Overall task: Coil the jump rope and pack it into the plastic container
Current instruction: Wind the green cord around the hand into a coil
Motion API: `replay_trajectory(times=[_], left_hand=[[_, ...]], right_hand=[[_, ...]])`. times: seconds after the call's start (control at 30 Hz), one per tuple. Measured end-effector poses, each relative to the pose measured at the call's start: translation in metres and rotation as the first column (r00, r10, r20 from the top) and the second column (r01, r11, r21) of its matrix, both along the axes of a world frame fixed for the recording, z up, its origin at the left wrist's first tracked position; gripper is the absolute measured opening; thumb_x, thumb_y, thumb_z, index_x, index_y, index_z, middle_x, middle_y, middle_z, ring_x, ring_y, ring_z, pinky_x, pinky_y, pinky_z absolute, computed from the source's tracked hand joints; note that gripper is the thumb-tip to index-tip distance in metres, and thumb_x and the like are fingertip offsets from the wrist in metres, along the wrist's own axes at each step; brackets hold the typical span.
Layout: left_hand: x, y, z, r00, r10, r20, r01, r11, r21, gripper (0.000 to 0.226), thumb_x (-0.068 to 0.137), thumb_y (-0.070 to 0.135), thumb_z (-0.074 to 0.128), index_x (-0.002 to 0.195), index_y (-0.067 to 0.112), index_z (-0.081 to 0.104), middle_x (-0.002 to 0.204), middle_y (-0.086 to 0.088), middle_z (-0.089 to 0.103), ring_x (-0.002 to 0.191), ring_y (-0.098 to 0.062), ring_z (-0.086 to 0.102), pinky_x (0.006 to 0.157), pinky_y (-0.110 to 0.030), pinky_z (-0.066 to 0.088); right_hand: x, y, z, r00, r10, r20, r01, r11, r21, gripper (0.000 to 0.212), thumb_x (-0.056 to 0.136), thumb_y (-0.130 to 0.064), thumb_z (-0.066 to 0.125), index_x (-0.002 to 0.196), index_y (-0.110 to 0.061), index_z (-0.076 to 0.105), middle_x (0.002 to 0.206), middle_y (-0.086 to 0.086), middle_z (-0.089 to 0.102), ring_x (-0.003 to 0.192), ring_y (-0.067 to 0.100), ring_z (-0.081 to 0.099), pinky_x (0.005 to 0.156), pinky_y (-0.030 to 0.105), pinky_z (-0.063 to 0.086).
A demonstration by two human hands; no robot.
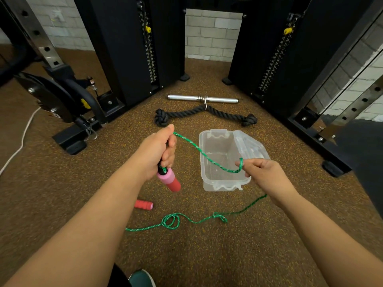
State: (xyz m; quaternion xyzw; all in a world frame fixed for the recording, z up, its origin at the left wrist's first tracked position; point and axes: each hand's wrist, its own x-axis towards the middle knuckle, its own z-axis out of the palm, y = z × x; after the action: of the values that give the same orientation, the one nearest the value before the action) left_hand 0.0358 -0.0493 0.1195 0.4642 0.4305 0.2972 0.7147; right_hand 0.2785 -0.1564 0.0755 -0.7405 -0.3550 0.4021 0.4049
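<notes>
My left hand [159, 150] grips one jump rope handle [169, 180], pink and red foam, held upright above the floor. The green rope [204, 157] runs from the top of that fist across to my right hand [260, 172], which pinches it over the clear plastic container [207, 162]. The container stands open on the floor, its lid [251, 146] hinged back to the right. From my right hand the rope drops to the floor and lies there in loose loops [172, 221]. The second red handle [144, 204] lies on the floor below my left hand.
A black tricep rope [204, 116] and a chrome bar handle [202, 98] lie beyond the container. Black cable-machine towers [132, 48] stand left and right, with a frame foot [331, 168] near the container's right. A white cord [22, 141] runs along the left floor. A green shoe [142, 279] shows at the bottom.
</notes>
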Motion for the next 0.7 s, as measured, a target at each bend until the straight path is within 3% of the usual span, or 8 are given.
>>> replay_trajectory(times=[0.13,0.23,0.33,0.43,0.5,0.57,0.63,0.7], left_hand=[[0.004,-0.003,-0.001,0.997,-0.067,-0.021,0.068,0.997,0.022,0.049,0.1,0.035,0.036,0.055,0.018,0.042,0.034,0.005,0.031,0.029,-0.011,0.025,0.043,-0.025,0.022],[0.005,-0.005,-0.002,0.99,-0.137,-0.034,0.138,0.99,0.013,0.049,0.1,0.037,0.037,0.054,0.018,0.044,0.034,0.005,0.031,0.029,-0.011,0.026,0.04,-0.022,0.025],[0.007,-0.009,-0.003,0.967,-0.248,-0.05,0.248,0.969,-0.007,0.05,0.1,0.037,0.037,0.054,0.018,0.044,0.034,0.004,0.031,0.029,-0.012,0.028,0.042,-0.025,0.027],[0.014,-0.015,-0.003,0.938,-0.343,-0.049,0.341,0.939,-0.045,0.051,0.1,0.038,0.035,0.054,0.017,0.044,0.034,0.003,0.03,0.028,-0.012,0.029,0.041,-0.023,0.028],[0.02,-0.021,-0.002,0.921,-0.39,-0.022,0.388,0.919,-0.068,0.052,0.1,0.038,0.034,0.053,0.016,0.045,0.033,0.002,0.029,0.027,-0.013,0.032,0.039,-0.021,0.03],[0.025,-0.026,-0.002,0.902,-0.431,0.02,0.431,0.897,-0.093,0.054,0.099,0.038,0.034,0.052,0.016,0.049,0.032,0.001,0.032,0.026,-0.016,0.038,0.039,-0.02,0.033],[0.028,-0.03,0.0,0.879,-0.472,0.061,0.476,0.872,-0.112,0.055,0.096,0.041,0.034,0.052,0.016,0.056,0.034,-0.002,0.044,0.03,-0.018,0.049,0.042,-0.02,0.04],[0.026,-0.03,0.002,0.857,-0.499,0.131,0.514,0.847,-0.138,0.053,0.089,0.046,0.036,0.056,0.015,0.065,0.041,-0.004,0.058,0.038,-0.02,0.059,0.046,-0.022,0.047]], right_hand=[[-0.007,0.003,0.002,0.993,0.043,-0.106,-0.043,0.999,0.009,0.028,0.096,-0.028,0.051,0.093,-0.012,0.074,0.073,0.003,0.065,0.065,0.015,0.057,0.058,0.017,0.046],[-0.002,0.002,-0.004,0.981,0.16,0.113,-0.145,0.981,-0.13,0.025,0.094,-0.017,0.051,0.112,-0.021,0.068,0.116,0.011,0.068,0.099,0.025,0.064,0.088,0.034,0.049],[-0.005,0.0,-0.006,0.905,0.318,0.283,-0.249,0.934,-0.255,0.057,0.088,-0.001,0.043,0.141,-0.023,0.041,0.143,0.007,0.046,0.108,0.021,0.056,0.086,0.038,0.051],[-0.024,0.0,0.002,0.946,0.257,0.198,-0.262,0.965,-0.003,0.053,0.09,-0.001,0.047,0.132,-0.033,0.047,0.138,0.004,0.052,0.116,0.01,0.051,0.094,0.034,0.049],[-0.043,0.001,0.012,0.942,0.329,0.071,-0.336,0.933,0.128,0.046,0.094,-0.007,0.05,0.132,-0.032,0.048,0.137,0.004,0.055,0.123,0.013,0.051,0.107,0.037,0.04],[-0.059,-0.001,0.021,0.896,0.443,-0.018,-0.426,0.872,0.239,0.044,0.097,-0.006,0.046,0.137,-0.026,0.044,0.141,-0.001,0.051,0.13,0.008,0.045,0.111,0.029,0.033],[-0.066,-0.002,0.027,0.859,0.506,-0.078,-0.465,0.836,0.291,0.041,0.099,-0.004,0.041,0.136,-0.02,0.043,0.136,-0.007,0.053,0.126,-0.005,0.044,0.105,0.015,0.035],[-0.065,-0.003,0.028,0.846,0.522,-0.107,-0.479,0.833,0.278,0.032,0.099,-0.005,0.041,0.126,-0.017,0.051,0.121,0.001,0.061,0.109,-0.007,0.055,0.092,0.011,0.04]])
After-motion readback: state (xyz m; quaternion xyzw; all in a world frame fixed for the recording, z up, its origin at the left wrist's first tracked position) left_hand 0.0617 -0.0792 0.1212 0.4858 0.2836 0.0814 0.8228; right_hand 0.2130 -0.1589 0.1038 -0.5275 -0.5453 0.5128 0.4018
